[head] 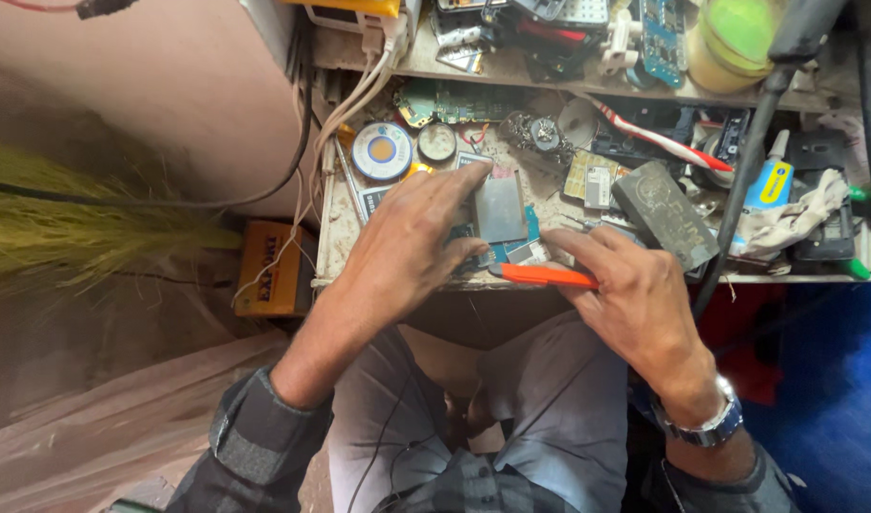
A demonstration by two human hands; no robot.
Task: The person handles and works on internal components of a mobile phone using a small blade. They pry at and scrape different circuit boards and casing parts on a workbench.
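Head camera looks straight down over the person's lap onto a crowded little bench [606, 278], and the left hand [412, 249] lies spread across a small circuit board [511, 249], fingers flat and extended toward a grey metal shield plate [499, 207] on top of it, which reads as pinning the board so it cannot slide at the bench's front edge. The right hand [635, 294] comes in from the other side, fingers curled and closed around an orange-handled tool [548, 275] held nearly level, its tip pointing left at the board's lower edge (a low angle like that suits getting under something). The tip itself is lost under the left palm, so whether it touches the board is impossible to say. Much of the board is covered too; only blue and metallic patches show between the hands. Just right of the work lies a dark rectangular block [665, 214], near a red-and-white toothbrush [654, 138] and a blue-and-yellow glue tube [771, 180]. A solder spool [382, 151] sits at the back left. A shelf above holds more boards and a yellowish tub [732, 43], cut off by the frame's top. A black cable [749, 161] crosses the right side, hiding parts behind it. A wristwatch [709, 423] shows on the right wrist.
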